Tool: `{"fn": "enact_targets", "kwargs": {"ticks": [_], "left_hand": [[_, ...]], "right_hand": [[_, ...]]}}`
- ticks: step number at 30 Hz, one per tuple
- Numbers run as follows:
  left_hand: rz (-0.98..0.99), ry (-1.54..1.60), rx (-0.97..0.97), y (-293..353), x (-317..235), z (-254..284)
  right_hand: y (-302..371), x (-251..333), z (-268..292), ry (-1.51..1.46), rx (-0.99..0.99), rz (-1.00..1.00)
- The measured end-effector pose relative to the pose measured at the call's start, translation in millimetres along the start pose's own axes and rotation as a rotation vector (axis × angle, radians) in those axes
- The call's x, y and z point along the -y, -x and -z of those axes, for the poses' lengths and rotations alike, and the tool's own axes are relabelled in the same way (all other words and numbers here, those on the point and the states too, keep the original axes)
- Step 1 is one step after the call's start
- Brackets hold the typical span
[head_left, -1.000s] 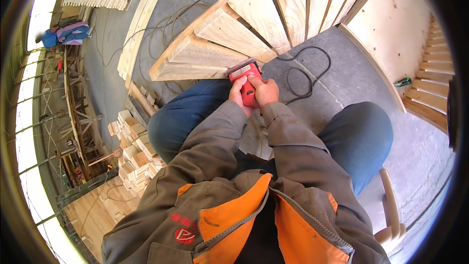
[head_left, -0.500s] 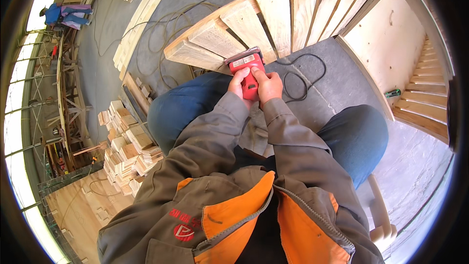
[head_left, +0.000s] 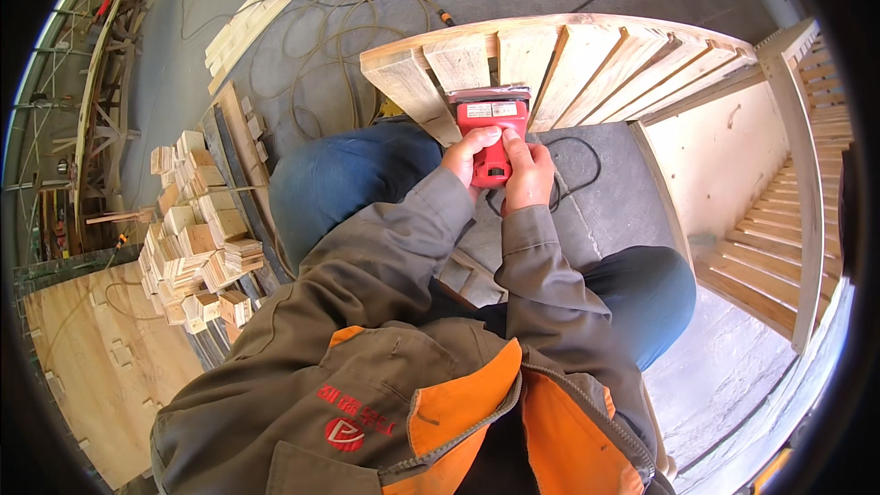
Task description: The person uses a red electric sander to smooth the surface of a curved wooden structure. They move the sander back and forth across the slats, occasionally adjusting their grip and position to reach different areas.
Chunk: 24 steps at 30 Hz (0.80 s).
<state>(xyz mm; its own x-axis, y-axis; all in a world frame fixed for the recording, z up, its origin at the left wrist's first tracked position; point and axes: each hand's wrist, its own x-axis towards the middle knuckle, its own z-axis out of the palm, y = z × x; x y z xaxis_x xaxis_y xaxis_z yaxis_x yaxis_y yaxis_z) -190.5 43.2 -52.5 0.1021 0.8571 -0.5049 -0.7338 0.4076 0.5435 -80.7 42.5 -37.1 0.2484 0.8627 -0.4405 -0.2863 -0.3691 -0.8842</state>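
Note:
Both hands grip a red electric sander [head_left: 492,112] with a dark flat plate at its far end. My left hand [head_left: 467,157] wraps its left side, thumb on top. My right hand [head_left: 528,170] closes round the right side, its thumb beside the other one. The plate meets the face of a curved slatted wooden panel [head_left: 527,53], over its left slats. Pale slats fan out to the right below a curved top rail. The underside of the sander is hidden. A black cord [head_left: 598,165] loops on the floor just right of the hands.
My bent knees flank the work. To the left lie stacked wood offcuts [head_left: 188,238] and a plywood sheet [head_left: 105,348]. Long boards [head_left: 266,14] and coiled hoses [head_left: 339,55] rest on the grey floor beyond. At right stands a wooden frame [head_left: 807,247] with slats and a pale board.
The sander has shifted right along the slats, still in both hands, and sits straighter. My view has turned, so the panel and the offcuts appear in different places.

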Motion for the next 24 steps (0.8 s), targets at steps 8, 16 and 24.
{"fn": "enact_targets", "kwargs": {"ticks": [8,16,24], "left_hand": [[0.042,0.005,-0.045,-3.9,5.6,0.4],[0.094,0.009,-0.078,-17.9,19.0,22.4],[0.143,0.007,-0.102,-27.0,26.4,38.3]], "right_hand": [[-13.4,-13.4,0.1,-0.006,0.015,0.018],[-30.5,-43.7,6.0,0.043,0.003,-0.022],[-41.7,-63.3,6.8,0.108,-0.011,-0.072]]}}
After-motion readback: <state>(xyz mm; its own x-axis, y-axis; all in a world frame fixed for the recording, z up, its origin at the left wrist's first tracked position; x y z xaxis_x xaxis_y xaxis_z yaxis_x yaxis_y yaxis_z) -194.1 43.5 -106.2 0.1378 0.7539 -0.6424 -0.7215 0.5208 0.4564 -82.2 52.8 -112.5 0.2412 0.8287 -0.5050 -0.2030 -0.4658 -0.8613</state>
